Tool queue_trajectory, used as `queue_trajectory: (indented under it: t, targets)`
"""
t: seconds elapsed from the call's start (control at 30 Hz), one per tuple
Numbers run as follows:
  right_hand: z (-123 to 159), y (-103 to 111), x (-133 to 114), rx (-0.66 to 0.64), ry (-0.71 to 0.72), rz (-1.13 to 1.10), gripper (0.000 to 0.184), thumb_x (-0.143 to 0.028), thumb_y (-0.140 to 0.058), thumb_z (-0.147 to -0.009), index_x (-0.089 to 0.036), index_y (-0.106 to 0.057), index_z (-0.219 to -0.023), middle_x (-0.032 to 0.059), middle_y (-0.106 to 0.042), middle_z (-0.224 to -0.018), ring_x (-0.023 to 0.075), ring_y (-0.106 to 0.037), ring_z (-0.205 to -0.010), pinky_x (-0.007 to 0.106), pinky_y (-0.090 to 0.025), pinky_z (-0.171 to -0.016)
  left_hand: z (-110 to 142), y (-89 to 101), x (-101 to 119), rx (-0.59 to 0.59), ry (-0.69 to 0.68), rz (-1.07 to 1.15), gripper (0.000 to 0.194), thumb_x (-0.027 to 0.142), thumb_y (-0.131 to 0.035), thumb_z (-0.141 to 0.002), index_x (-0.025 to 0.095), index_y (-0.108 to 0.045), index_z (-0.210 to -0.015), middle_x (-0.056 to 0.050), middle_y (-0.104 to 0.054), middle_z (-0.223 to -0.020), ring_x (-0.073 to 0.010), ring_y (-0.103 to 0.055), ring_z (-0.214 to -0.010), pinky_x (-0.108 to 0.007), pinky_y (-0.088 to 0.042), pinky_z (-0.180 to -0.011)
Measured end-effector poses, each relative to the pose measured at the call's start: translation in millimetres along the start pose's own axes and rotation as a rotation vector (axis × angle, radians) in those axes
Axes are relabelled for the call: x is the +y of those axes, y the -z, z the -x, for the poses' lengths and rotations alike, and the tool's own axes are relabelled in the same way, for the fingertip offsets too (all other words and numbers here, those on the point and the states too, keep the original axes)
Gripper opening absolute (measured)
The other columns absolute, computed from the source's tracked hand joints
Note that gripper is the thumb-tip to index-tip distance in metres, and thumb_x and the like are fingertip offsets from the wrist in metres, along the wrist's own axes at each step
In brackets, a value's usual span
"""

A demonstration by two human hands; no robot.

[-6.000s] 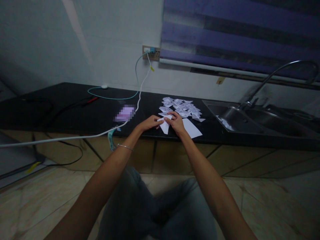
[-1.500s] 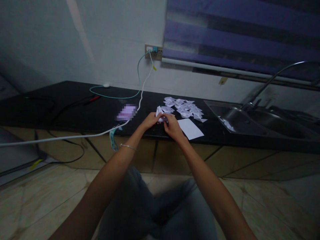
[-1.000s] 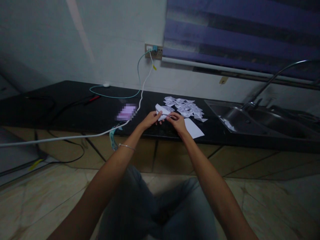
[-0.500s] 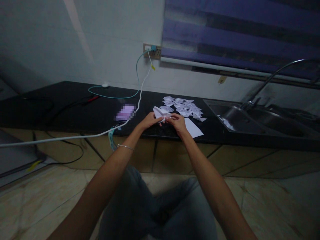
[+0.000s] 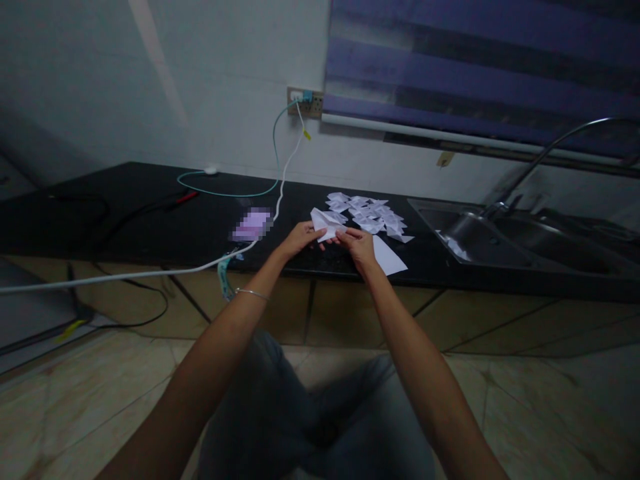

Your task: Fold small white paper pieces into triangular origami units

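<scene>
A folded white paper (image 5: 327, 221) is held between my two hands just above the counter's front part. My left hand (image 5: 300, 238) pinches its left side, thumb on top and fingers beneath. On the right side my right hand (image 5: 356, 243) grips it between thumb and fingers. Behind the hands lie several folded paper pieces (image 5: 373, 215), shaped like small boats, crowded together. Flat white paper sheets (image 5: 389, 257) rest beside my right wrist and are partly covered by it.
The black countertop (image 5: 150, 220) carries a blurred-out phone-like item (image 5: 253, 225) and a white cable (image 5: 200, 269) running across to the left. A teal cable (image 5: 235, 195) leads to the wall socket (image 5: 306, 103). At right is a metal sink (image 5: 480, 240) with a curved faucet (image 5: 545, 153).
Both hands stay over the same spot, turning the paper: it was a downward-pointing triangle, then a narrow upright fold, and now spreads wider between the hands. The pile looks unchanged.
</scene>
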State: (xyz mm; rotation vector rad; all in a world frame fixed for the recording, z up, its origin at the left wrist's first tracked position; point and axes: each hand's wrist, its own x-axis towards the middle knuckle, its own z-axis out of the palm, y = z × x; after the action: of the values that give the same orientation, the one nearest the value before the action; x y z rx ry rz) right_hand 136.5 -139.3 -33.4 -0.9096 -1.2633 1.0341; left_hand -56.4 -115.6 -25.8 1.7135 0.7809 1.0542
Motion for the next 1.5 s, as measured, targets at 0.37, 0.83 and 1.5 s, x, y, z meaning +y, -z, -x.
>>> queue_trajectory:
  t: [0.37, 0.83, 1.5]
  targets:
    - [-8, 7, 13, 0.01, 0.011, 0.022, 0.037, -0.044, -0.083, -0.064, -0.019, -0.078, -0.09, 0.0011, -0.075, -0.079, 0.0159, -0.065, -0.069, 0.031, -0.054, -0.069, 0, -0.3, 3, 0.215, -0.107, -0.09, 0.04, 0.033, -0.073, -0.071, 0.017, -0.061, -0.105, 0.0, -0.062, -0.086, -0.0085, -0.049, -0.058, -0.019, -0.036, -0.051]
    - [-3, 4, 5, 0.032, -0.016, 0.028, 0.03, -0.032, -0.084, -0.059, -0.019, -0.081, -0.085, 0.0031, -0.077, -0.08, 0.0178, -0.065, -0.07, 0.033, -0.053, -0.07, 4, -1.7, 8, 0.217, -0.054, 0.01, 0.037, 0.027, -0.078, -0.063, 0.016, -0.061, -0.094, 0.003, -0.065, -0.071, -0.0115, -0.059, -0.06, -0.02, -0.043, -0.054]
    - [-4, 4, 5, 0.06, -0.065, -0.023, 0.022, -0.025, -0.075, -0.058, -0.019, -0.079, -0.078, 0.0031, -0.074, -0.082, 0.0155, -0.063, -0.07, 0.029, -0.052, -0.064, 9, 2.3, 13, 0.111, -0.062, 0.13, 0.032, 0.035, -0.075, -0.07, 0.015, -0.07, -0.095, -0.006, -0.074, -0.1, -0.0122, -0.067, -0.068, -0.018, -0.043, -0.052]
